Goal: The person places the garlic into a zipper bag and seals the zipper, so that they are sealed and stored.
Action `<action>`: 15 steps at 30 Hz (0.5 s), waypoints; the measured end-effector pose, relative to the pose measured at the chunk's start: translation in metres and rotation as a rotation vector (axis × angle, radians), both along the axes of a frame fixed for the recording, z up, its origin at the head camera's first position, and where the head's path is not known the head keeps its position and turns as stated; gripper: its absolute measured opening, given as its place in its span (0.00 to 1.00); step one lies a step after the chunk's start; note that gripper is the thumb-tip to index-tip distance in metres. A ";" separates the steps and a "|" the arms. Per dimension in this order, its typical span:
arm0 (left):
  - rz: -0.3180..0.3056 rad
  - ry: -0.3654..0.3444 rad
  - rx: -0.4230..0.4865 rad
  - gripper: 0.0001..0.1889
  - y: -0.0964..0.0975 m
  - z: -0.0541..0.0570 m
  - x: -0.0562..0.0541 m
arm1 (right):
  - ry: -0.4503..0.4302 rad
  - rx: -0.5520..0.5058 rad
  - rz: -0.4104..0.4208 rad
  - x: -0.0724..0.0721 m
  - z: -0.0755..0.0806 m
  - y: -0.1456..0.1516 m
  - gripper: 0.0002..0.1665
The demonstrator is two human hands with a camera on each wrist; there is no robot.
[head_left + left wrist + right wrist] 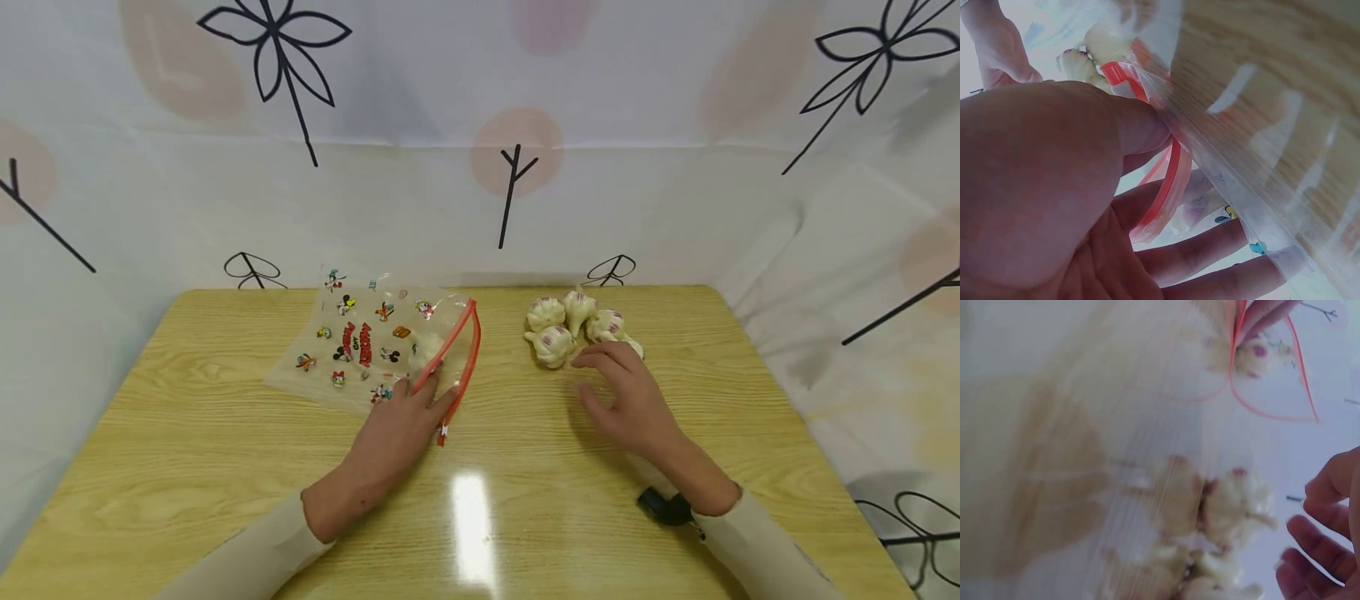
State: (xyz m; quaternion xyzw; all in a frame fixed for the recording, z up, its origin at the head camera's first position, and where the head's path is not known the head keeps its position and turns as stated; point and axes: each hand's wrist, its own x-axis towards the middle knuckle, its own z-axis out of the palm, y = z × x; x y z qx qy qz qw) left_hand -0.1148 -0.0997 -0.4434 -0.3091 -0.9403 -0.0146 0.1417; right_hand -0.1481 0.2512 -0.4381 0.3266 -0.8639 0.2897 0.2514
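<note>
A clear zip bag (352, 325) with cartoon prints and a red zip edge (1168, 187) lies on the table, its mouth facing right and parted. My left hand (397, 427) pinches the near side of the mouth, thumb at the red edge and the other fingers beyond it. Inside the bag, near the mouth, is one garlic bulb (426, 348), seen through the plastic. Several more garlic bulbs (552, 346) sit in a cluster to the right. Close beside them hovers my right hand (633, 404), fingers loosely bent and holding nothing.
Pale wood table (187, 433) lies beneath everything. Patterned white cloth (420, 200) rises behind and at both sides. A small black device (663, 506) is at my right wrist. Light reflects off the table near the front middle.
</note>
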 end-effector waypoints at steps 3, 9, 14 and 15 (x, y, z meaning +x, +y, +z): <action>0.006 -0.023 -0.004 0.28 0.000 -0.001 0.000 | 0.030 -0.013 -0.040 -0.003 0.002 0.010 0.18; 0.011 -0.042 -0.037 0.29 0.001 -0.001 0.001 | 0.037 -0.050 -0.139 -0.009 0.003 0.030 0.22; 0.026 -0.051 -0.048 0.29 0.001 -0.001 0.001 | -0.039 -0.046 -0.215 -0.015 -0.002 0.044 0.31; 0.026 -0.053 -0.049 0.29 0.001 -0.001 0.001 | -0.056 -0.044 -0.230 -0.016 -0.002 0.047 0.32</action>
